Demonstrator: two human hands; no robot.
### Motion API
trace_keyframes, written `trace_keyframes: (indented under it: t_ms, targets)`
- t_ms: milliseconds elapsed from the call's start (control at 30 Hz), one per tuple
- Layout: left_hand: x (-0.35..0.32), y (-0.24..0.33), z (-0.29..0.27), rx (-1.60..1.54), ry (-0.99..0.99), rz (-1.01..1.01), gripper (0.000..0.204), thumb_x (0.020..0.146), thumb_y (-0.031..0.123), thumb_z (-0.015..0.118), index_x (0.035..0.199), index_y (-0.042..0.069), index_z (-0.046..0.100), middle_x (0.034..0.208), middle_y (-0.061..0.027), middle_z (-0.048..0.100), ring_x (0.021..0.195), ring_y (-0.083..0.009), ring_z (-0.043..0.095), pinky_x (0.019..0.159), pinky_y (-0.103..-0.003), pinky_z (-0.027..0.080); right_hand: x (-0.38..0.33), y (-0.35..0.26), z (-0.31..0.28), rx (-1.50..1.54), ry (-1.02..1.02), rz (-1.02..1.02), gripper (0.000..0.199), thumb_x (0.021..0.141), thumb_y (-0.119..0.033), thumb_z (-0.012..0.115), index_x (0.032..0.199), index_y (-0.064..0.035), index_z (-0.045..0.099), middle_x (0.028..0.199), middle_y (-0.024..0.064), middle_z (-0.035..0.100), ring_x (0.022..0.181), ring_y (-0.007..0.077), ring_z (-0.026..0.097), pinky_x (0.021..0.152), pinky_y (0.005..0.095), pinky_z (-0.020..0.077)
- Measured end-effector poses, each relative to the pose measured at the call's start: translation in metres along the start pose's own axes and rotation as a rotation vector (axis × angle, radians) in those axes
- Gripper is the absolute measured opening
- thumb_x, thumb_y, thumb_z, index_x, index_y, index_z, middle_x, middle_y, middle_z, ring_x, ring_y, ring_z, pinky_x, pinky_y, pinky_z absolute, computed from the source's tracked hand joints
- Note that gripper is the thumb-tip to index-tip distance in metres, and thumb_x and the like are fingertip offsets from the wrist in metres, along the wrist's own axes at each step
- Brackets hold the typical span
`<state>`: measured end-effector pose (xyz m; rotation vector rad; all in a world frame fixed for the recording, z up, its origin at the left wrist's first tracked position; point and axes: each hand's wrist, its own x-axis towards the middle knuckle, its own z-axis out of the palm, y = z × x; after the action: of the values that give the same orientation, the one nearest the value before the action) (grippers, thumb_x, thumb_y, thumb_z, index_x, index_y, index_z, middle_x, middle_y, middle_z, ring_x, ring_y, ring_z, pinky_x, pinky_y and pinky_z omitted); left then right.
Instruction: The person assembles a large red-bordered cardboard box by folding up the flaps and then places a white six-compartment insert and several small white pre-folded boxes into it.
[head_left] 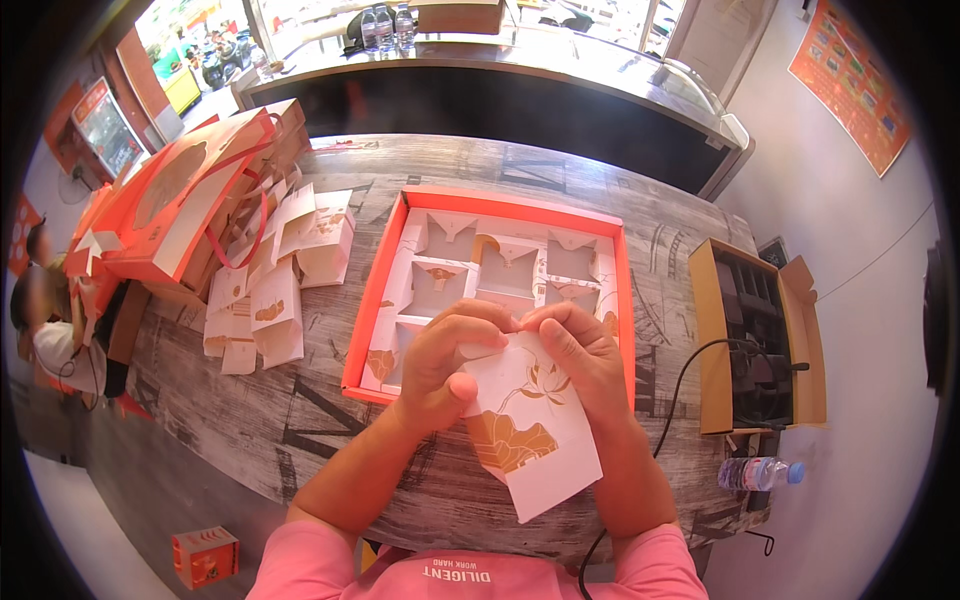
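The left hand (440,365) and right hand (590,365) meet, fingertips together, at the upper end of a white paper carton (535,430) printed with a gold flower. Beyond it, on a gray wood-patterned table (325,395), sits an orange-rimmed gift box (626,290) with square compartments. More white cartons (277,310) lie left, near orange-and-white windowed packaging (150,240); right, an open brown cardboard box (712,345) stands near a blue-capped plastic bottle (752,473).

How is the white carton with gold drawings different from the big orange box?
The white gold-printed carton is smaller than the shallow orange-walled box. The left hand and right hand hold the carton; the box lies on the gray patterned table. White and gold show on the carton and inside the box.
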<state>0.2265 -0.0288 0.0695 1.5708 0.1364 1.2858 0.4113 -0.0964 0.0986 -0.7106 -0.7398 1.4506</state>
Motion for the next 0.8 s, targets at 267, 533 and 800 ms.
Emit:
trace_keyframes:
  t_ms: [267,533,800]
  targets:
    - [-0.001,0.001,-0.002,0.02,0.064,-0.079,0.077,0.098,0.072,0.062,0.112,-0.003,0.066,0.121,-0.0182,0.066,0.105,-0.0205,0.066,0.089,-0.033,0.055,0.0,0.002,0.005,0.038,0.033,0.033,0.017,0.11,-0.019,0.066,0.112,-0.0029,0.071,0.106,0.0043,0.074,0.091,0.0094,0.07,0.077,0.0246,0.0579]
    - [0.006,0.009,-0.001,0.144,-0.013,-0.023,0.049,0.113,0.038,0.052,0.126,-0.005,0.069,0.122,-0.0206,0.073,0.113,-0.0267,0.071,0.097,-0.037,0.055,0.004,0.007,-0.005,-0.033,0.028,-0.105,0.017,0.111,-0.02,0.065,0.111,-0.0039,0.071,0.108,0.0026,0.072,0.091,0.0082,0.067,0.081,0.024,0.0559]
    - [0.004,0.017,0.003,0.222,-0.019,-0.14,0.051,0.116,0.04,0.047,0.136,-0.004,0.065,0.129,-0.0207,0.073,0.114,-0.0243,0.071,0.093,-0.034,0.057,0.006,0.003,-0.011,-0.08,0.082,-0.091,0.016,0.111,-0.02,0.065,0.107,-0.0055,0.07,0.097,0.0,0.072,0.083,0.0052,0.066,0.072,0.0219,0.0545]
